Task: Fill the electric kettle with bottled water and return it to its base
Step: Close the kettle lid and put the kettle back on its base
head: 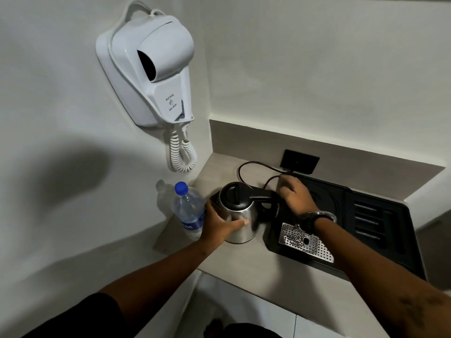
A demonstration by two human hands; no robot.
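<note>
A steel electric kettle (pixel 240 217) with a black lid and handle stands upright on the beige counter (pixel 246 262), its lid closed. My left hand (pixel 219 226) is wrapped around the kettle's body from the left. My right hand (pixel 294 195) is curled just right of the handle; whether it grips the handle is hidden. A clear water bottle (pixel 188 211) with a blue cap on stands upright, touching the kettle's left side near the wall. The round black kettle base (pixel 328 200) sits on the tray behind my right hand, mostly hidden.
A black tray (pixel 380 230) with a perforated metal drip plate (pixel 307 241) fills the counter's right side. A black cord (pixel 253 164) loops to a dark wall socket (pixel 299 161). A white wall hair dryer (pixel 151 67) with a coiled cable hangs above left.
</note>
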